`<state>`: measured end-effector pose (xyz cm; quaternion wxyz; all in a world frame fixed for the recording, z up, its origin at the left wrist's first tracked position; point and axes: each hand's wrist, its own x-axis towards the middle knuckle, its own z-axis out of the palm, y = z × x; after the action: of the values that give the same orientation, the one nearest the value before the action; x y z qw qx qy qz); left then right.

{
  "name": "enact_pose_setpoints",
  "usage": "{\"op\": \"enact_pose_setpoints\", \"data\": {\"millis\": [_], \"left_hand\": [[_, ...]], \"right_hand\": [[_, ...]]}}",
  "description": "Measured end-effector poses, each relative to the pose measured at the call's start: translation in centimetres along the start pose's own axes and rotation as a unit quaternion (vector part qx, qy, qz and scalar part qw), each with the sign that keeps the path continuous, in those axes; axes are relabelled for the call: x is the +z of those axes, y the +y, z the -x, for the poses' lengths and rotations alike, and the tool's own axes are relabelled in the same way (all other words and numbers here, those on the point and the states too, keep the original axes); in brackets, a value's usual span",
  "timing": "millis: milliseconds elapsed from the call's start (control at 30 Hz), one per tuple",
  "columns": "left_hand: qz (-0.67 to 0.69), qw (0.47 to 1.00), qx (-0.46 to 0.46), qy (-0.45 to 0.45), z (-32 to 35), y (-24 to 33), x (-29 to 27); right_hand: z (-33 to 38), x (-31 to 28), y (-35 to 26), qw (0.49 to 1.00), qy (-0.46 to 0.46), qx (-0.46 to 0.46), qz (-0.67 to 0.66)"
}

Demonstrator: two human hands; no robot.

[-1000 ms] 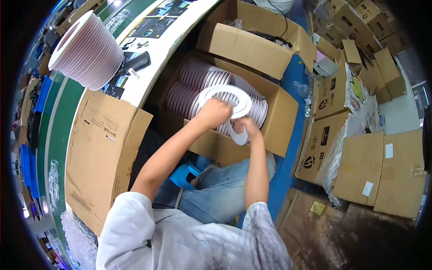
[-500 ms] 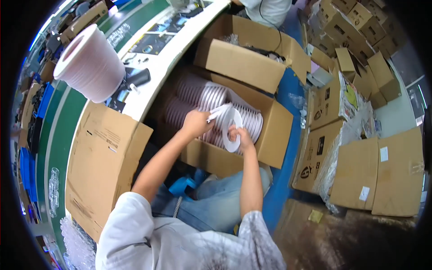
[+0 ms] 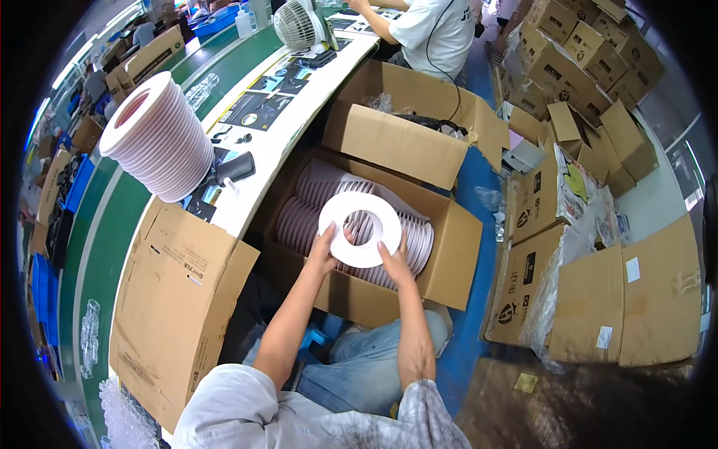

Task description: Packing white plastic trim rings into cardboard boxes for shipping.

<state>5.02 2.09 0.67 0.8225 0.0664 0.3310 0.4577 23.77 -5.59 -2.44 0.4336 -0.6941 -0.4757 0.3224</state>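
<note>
Now flat-on, white ring (image 3: pixel 360 228), both hands (image 3: pixel 323 251) (image 3: pixel 394 260) in closed grip on its lower rim.

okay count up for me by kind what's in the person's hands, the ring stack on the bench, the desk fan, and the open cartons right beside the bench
White flat ring, held by left hand and right hand: 1
Tall stack of pale rings on the bench: 1
Desk fan: 1
Open cartons by the bench: 2, near one with rings, far one
Total: 5
</note>
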Motion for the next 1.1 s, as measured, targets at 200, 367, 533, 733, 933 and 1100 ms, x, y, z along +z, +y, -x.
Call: {"op": "enact_pose_setpoints", "data": {"millis": [200,367,533,733,933,1100], "left_hand": [[-0.232,0.969,0.027,-0.082,2.1,1.2,0.0],[-0.377,0.920,-0.033,-0.106,3.4,1.4,0.5],[-0.385,0.913,-0.063,-0.121,2.7,0.7,-0.4],[-0.326,0.932,-0.072,-0.140,2.5,0.3,-0.6],[-0.337,0.921,-0.064,-0.184,2.6,1.3,-0.9],[-0.424,0.895,-0.025,-0.139,4.6,0.4,1.8]], "right_hand": [[-0.1,-1.1,-2.2,0.987,0.163,-0.015,0.006],[0.7,-1.1,-6.6,0.956,0.097,-0.237,0.140],[0.6,-1.3,-5.8,0.952,0.061,-0.273,0.127],[0.2,-1.3,-4.4,0.965,0.144,-0.189,0.109],[-0.3,0.0,-4.8,0.973,0.119,-0.178,0.090],[0.0,-1.2,-4.3,0.974,0.100,-0.171,0.109]]}}
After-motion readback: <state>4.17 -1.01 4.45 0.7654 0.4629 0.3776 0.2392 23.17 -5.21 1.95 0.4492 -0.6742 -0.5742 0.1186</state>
